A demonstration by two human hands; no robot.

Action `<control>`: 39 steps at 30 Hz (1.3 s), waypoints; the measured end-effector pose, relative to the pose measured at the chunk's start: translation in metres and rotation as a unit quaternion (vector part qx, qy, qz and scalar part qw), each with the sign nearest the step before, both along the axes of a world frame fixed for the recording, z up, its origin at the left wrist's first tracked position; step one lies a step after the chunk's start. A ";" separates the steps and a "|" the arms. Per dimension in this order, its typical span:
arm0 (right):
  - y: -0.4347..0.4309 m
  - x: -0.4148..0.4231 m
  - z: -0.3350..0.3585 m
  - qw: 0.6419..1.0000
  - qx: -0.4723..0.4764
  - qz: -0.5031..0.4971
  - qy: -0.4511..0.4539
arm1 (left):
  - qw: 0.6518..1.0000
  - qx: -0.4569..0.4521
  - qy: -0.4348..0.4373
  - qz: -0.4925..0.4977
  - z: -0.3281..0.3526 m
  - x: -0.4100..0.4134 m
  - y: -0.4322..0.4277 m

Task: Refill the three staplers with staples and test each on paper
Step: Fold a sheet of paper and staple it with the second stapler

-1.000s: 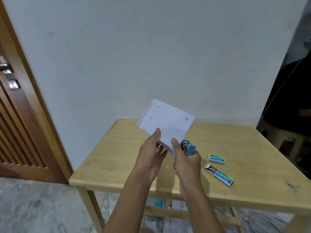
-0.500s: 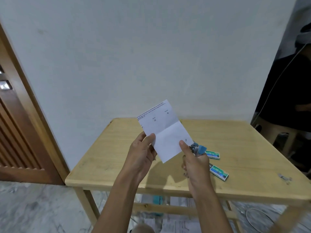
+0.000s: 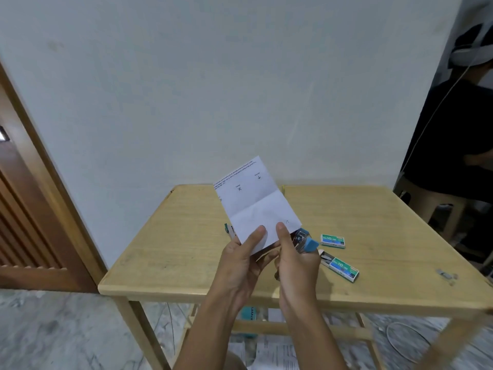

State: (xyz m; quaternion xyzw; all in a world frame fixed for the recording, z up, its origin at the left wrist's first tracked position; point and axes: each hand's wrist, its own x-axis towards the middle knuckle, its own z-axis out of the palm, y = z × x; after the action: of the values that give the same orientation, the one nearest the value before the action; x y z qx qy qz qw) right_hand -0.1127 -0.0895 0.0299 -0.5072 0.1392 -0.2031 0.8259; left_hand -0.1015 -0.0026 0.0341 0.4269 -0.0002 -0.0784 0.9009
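A folded white paper [image 3: 253, 201] with small printed marks is held upright above the wooden table [image 3: 173, 244]. My left hand [image 3: 241, 260] pinches its lower edge with the thumb on the front. My right hand [image 3: 294, 259] grips a small blue stapler [image 3: 306, 241] and its thumb presses the paper's lower right part. The stapler's blue end sticks out to the right of the paper. Part of another blue stapler [image 3: 229, 229] shows behind the paper's left edge. A shut green staple box [image 3: 333, 240] and an opened one [image 3: 340, 267] lie on the table to the right.
A small metal piece [image 3: 446, 275] lies near the table's right edge. A wooden door [image 3: 24, 209] stands at left. A person in dark clothes [image 3: 453, 140] sits at right. Papers [image 3: 277, 353] and a cable [image 3: 408, 337] lie on the marble floor under the table.
The paper turned more upright and its lower edge slid between both hands. My left hand moved right, closer to my right hand. The stapler stays in my right hand.
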 end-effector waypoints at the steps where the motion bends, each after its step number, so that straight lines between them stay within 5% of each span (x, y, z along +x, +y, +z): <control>1: 0.000 0.000 -0.001 1.000 -0.016 -0.001 -0.007 | 1.000 -0.004 0.000 0.010 -0.002 0.000 -0.001; 12: -0.017 -0.002 -0.008 0.958 -0.233 0.162 -0.038 | 0.992 0.076 -0.061 0.076 -0.005 0.007 0.014; 27: -0.016 -0.003 -0.014 0.938 -0.213 0.274 -0.018 | 0.980 0.134 -0.091 0.115 -0.010 0.000 0.015; 39: -0.019 -0.006 -0.010 0.958 -0.162 0.238 0.007 | 0.973 0.190 -0.102 0.082 -0.013 0.001 0.020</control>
State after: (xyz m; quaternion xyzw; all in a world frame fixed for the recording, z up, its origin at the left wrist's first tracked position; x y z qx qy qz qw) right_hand -0.1186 -0.1080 0.0200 -0.6539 -0.0141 -0.0171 0.7563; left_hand -0.1006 0.0176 0.0208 0.5943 -0.0422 0.0407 0.8021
